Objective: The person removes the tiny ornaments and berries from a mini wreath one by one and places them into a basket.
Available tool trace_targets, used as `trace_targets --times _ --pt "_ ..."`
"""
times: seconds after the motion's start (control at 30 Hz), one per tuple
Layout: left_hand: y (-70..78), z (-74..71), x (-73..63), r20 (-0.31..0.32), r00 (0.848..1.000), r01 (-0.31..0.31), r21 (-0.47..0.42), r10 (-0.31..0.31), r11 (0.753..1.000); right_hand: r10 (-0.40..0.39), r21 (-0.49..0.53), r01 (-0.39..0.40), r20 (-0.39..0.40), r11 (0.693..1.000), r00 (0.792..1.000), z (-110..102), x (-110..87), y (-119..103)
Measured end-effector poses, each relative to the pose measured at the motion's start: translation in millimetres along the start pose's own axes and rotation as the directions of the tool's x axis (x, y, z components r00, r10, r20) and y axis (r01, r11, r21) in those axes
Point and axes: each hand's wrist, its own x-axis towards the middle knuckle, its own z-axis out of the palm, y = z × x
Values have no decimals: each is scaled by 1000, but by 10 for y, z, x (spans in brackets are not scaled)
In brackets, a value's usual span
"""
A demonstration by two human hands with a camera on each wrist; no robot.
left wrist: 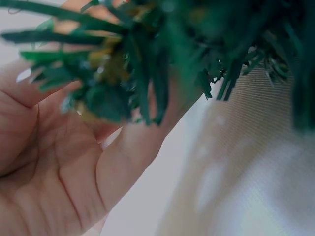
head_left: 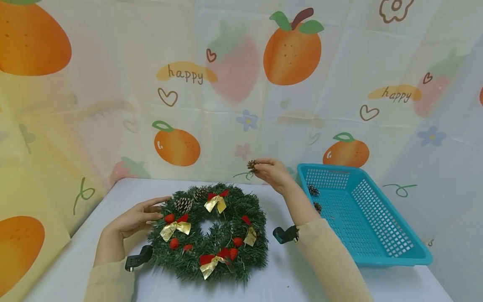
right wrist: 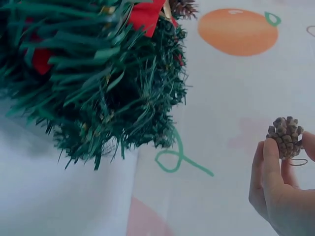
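Observation:
A green wreath [head_left: 241, 201] lies on the white table, decorated with red-and-gold bows [head_left: 175, 228], red berries [head_left: 237, 242] and pine cones [head_left: 183, 205] at its upper left. My left hand [head_left: 132, 218] rests against the wreath's left edge, its fingers extended among the tips; in the left wrist view, green sprigs [left wrist: 106, 73] partly hide the fingers. My right hand [head_left: 277, 174] is raised beyond the wreath's upper right, pinching a small pine cone [head_left: 252, 165] between thumb and fingers. A thin wire loop [right wrist: 298, 162] shows under this pine cone [right wrist: 286, 136] in the right wrist view.
To the right stands a blue plastic basket [head_left: 392, 218] with perforated walls. Small pine cones [head_left: 313, 191] lie along its left side, partly behind my right forearm. A fruit-printed cloth [head_left: 234, 138] hangs behind the table [head_left: 275, 277].

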Motion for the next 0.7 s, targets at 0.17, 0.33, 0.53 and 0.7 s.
trace_targets --times 0.17,0.33,0.53,0.7 --pt "13 8 -4 -5 1000 3 8 -3 1000 83 -72 -89 -79 993 993 570 -880 -855" --pt "29 5 -8 -11 1000 8 24 -8 1000 109 -56 -115 -101 992 989 561 -992 -968" --pt "39 8 -10 -10 1000 12 23 -12 1000 110 -38 -116 -128 992 986 389 -867 -830" --pt "39 19 -5 -14 1000 18 20 -17 1000 116 -26 -121 -146 992 982 302 -864 -815"
